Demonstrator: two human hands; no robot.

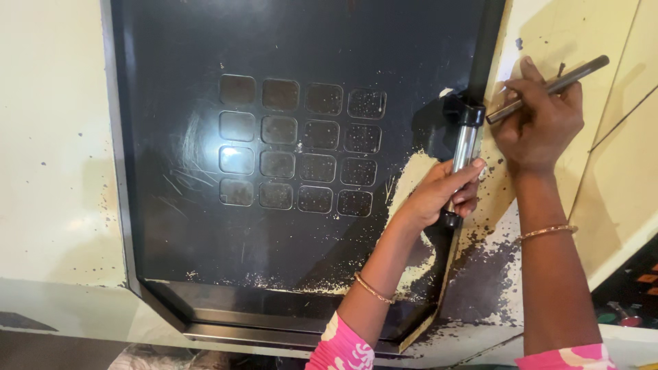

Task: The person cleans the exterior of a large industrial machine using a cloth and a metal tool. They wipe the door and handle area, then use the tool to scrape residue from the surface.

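Observation:
A dark machine door (178,226) with a grid of small square windows (301,144) fills the view. On its right edge is a vertical metal handle (465,147) with black ends. My left hand (444,192) is wrapped around the lower part of that handle. My right hand (538,120) rests against the cream panel (603,178) just right of the handle and holds a thin dark metal rod (572,77) that points up and to the right. Each wrist carries a thin gold bangle.
Cream machine casing (55,171) with chipped paint surrounds the door. A control panel with coloured buttons (634,294) shows at the bottom right. A metal sill (274,322) runs under the door.

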